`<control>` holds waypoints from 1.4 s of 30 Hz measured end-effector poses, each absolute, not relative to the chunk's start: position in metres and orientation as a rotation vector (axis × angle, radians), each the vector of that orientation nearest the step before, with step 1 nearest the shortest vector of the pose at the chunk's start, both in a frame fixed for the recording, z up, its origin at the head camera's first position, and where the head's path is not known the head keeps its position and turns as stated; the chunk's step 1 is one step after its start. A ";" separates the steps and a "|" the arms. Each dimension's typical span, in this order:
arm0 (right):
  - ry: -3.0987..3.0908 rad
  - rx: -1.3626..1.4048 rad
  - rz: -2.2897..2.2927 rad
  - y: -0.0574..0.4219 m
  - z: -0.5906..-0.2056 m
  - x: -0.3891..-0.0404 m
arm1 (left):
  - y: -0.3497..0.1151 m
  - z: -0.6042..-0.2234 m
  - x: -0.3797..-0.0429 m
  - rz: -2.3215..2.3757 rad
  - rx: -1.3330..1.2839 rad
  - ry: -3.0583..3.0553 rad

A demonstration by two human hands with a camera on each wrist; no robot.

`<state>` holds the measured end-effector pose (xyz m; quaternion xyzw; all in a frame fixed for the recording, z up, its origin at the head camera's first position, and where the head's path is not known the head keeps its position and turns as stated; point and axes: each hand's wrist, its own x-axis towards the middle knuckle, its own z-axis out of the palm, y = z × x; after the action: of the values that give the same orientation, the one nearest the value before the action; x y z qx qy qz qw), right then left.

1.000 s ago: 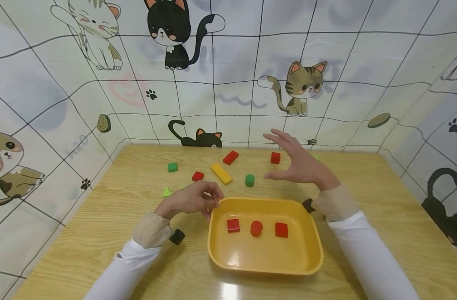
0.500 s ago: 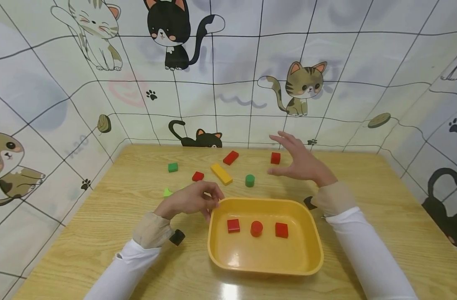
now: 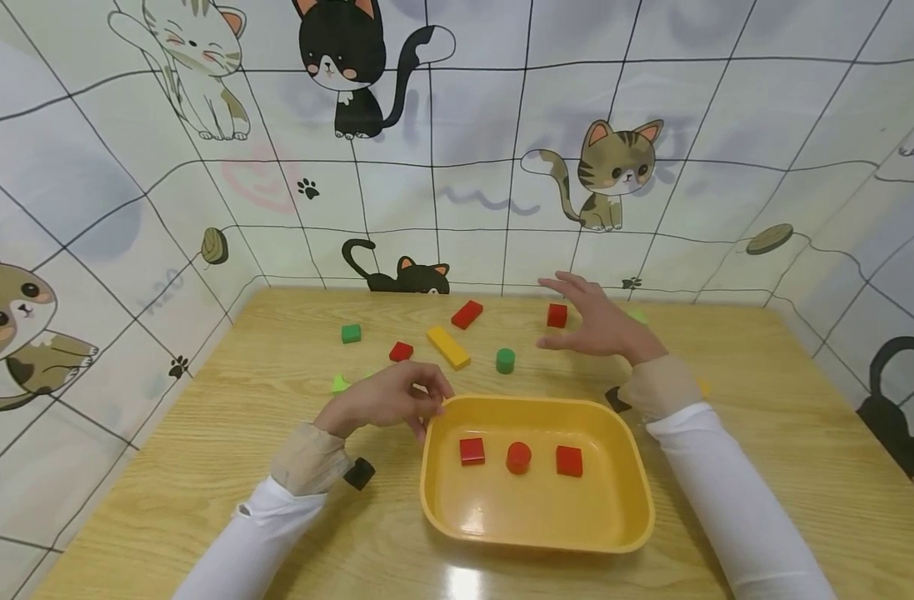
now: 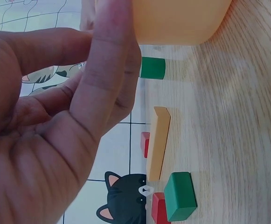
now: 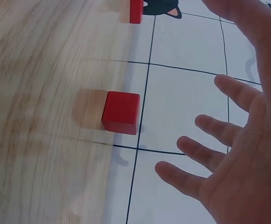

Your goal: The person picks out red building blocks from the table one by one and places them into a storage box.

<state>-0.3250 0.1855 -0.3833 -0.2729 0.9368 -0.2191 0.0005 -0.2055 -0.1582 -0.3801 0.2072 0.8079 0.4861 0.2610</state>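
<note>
My left hand holds the yellow tray by its far left corner, thumb and fingers at the rim. The left wrist view shows those fingers against the tray's outer wall. Inside the tray lie two red blocks, one the left block, the other the right block, with a red cylinder between them. My right hand hovers, fingers spread and holding nothing, beside a red cube near the table's back edge. In the right wrist view this cube stands apart from the fingers.
Beyond the tray lie a green cylinder, a long yellow block, a red block, a smaller red block and a green block. A light green piece shows behind my left hand. A cat-patterned sheet backs the table.
My right hand has lowered slightly and stays spread near the red cube. My left hand keeps its place at the tray corner. The whole head view has shifted a little.
</note>
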 end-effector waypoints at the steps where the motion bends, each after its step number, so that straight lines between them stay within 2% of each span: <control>1: 2.942 -0.855 -0.675 0.185 -0.384 -0.326 | -0.158 -0.380 -0.206 1.316 0.560 2.188; 21: 2.885 -0.874 -0.557 0.179 -0.412 -0.355 | -0.158 -0.380 -0.204 1.321 0.549 2.190; 42: 2.896 -0.790 -0.670 0.186 -0.411 -0.350 | -0.158 -0.379 -0.203 1.328 0.542 2.188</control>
<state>-0.3500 0.1857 -0.4109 -0.2567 0.9410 -0.2178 0.0331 -0.2028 -0.1578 -0.3789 0.2000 0.8075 0.4903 0.2598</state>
